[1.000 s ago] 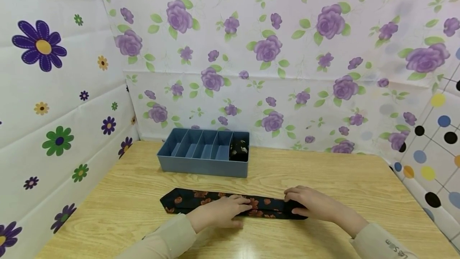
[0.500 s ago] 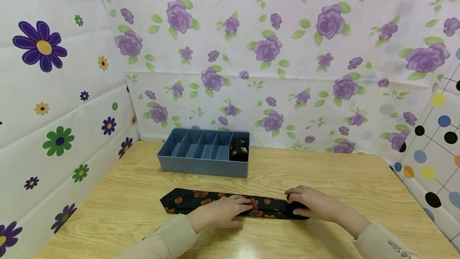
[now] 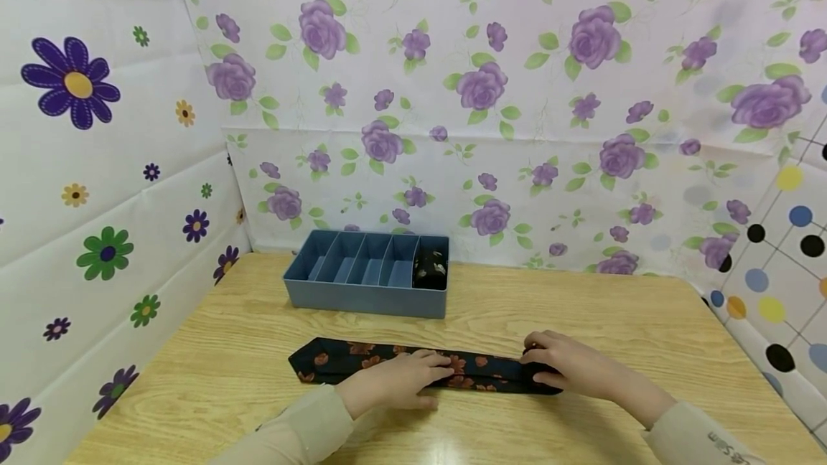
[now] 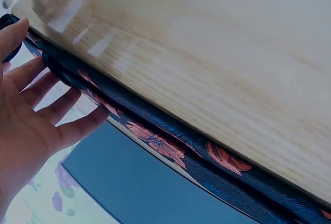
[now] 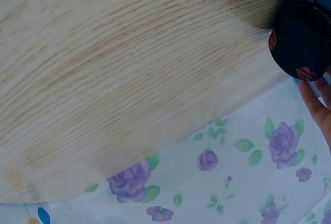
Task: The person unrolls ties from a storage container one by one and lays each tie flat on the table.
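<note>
A dark navy necktie point(image 3: 349, 354) with orange flowers lies lengthwise across the table, its pointed end to the left. My left hand point(image 3: 395, 380) rests on its middle, and the left wrist view has these fingers point(image 4: 72, 131) extended over the fabric. At the tie's right end, my right hand point(image 3: 571, 364) holds a thicker, rounded part between thumb and fingers. That rounded part point(image 5: 302, 38) shows at the upper right of the right wrist view, with fingertips at its edge. Most of the right hand is outside that view.
Behind the tie stands a blue divided box point(image 3: 368, 300) with several compartments. Its rightmost compartment holds a dark bundle of fabric point(image 3: 429, 271) with a pale pattern. Flower-printed sheets point(image 3: 413, 92) wall off the back and left of the wooden table point(image 3: 620, 307).
My right hand has shifted slightly to the right, together with the tie's rounded end. The left hand and the pointed end have stayed in place.
</note>
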`<move>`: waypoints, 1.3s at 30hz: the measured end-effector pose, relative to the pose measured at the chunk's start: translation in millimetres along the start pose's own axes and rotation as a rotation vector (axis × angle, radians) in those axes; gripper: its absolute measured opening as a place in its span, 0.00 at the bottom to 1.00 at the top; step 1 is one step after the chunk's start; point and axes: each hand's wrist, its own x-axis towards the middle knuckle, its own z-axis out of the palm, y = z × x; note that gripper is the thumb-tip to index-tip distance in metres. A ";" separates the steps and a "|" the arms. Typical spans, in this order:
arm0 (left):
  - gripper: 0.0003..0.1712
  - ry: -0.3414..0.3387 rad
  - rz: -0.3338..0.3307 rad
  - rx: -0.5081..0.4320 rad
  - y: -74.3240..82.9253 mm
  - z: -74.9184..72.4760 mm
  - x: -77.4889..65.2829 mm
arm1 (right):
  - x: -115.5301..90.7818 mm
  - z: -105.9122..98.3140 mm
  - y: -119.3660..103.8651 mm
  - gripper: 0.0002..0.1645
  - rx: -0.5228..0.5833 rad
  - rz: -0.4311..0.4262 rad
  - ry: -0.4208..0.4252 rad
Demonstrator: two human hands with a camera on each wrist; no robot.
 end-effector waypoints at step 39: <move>0.33 0.019 -0.003 -0.005 0.9 2.1 -1.9 | -21.6 3.2 9.2 0.14 -0.057 0.004 -0.006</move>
